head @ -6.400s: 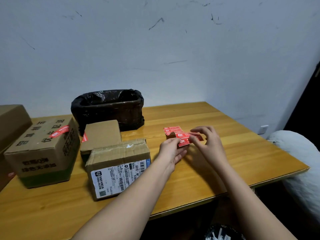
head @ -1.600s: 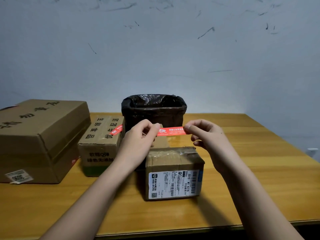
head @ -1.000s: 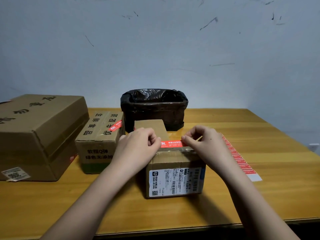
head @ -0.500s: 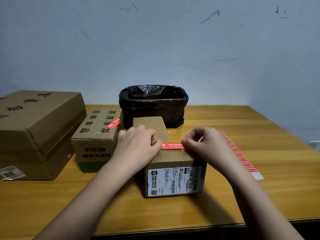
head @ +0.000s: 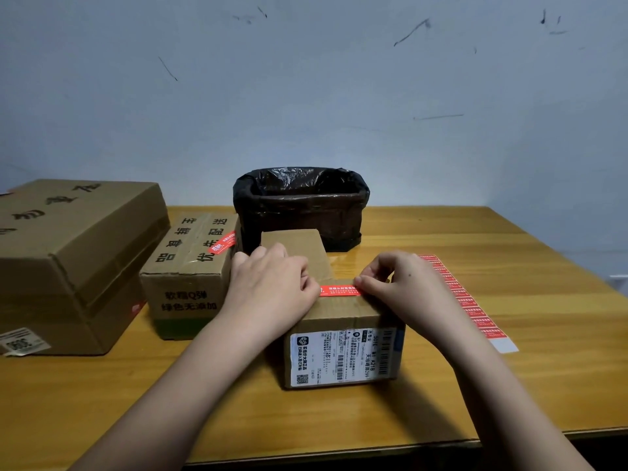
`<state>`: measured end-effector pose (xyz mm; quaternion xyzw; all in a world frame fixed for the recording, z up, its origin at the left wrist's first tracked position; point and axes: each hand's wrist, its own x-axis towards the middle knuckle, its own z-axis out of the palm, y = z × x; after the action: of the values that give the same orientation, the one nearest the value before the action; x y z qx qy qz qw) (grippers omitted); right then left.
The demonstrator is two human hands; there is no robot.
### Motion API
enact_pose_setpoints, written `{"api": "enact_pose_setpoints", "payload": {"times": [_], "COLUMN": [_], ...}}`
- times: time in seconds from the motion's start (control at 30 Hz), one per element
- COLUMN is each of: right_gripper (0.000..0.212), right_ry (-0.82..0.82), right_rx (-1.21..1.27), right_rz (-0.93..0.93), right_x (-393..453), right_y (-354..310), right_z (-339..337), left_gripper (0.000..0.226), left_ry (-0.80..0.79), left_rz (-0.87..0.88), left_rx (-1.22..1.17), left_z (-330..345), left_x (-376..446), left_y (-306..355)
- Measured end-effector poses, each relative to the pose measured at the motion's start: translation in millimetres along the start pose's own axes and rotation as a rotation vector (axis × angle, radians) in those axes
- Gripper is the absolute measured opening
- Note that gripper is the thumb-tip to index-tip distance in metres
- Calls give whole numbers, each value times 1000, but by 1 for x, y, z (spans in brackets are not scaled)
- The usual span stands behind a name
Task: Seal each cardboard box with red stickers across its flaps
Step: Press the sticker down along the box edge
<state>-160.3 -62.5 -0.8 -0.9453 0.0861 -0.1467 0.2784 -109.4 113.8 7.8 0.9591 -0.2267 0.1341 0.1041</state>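
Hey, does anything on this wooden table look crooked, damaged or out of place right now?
One thing: on the printed medium cardboard box, the red sticker sits at a slant, crooked to the box edges. On the labelled small cardboard box, the red sticker strip both hands are pressing down lies straight.

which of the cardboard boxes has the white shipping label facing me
The small box under both hands, nearest the table's front edge; a red sticker lies across its top. The other boxes show no such label on the near side, though the big left box has a small corner tag.

Home packing spot: boxes (head: 78, 260), wooden table (head: 509, 385)
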Motion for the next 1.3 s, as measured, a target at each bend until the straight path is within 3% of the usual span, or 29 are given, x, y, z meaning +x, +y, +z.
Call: {"api": "enact_pose_setpoints", "payload": {"times": [0.77,0.97,1.13,1.3], "right_gripper": [17,35,24,22], "right_ry": [82,91,126,152], "right_rx": [-46,-2,195,200], "right_rz": [34,30,38,41], "right_x": [-12,-13,-10,-9], "right_y": [3,6,12,13], "right_z": [11,12,22,25], "left_gripper": [23,20,17,9], "left_ry": [3,-21,-103,-74], "left_rz": [-45,-89,-147,-131], "left_rx": [-58,-236,-485,-499], "left_z": [9,13,19,20], "left_x": [-7,-7,-8,-12], "left_y": [-4,-9,-10,-11]}}
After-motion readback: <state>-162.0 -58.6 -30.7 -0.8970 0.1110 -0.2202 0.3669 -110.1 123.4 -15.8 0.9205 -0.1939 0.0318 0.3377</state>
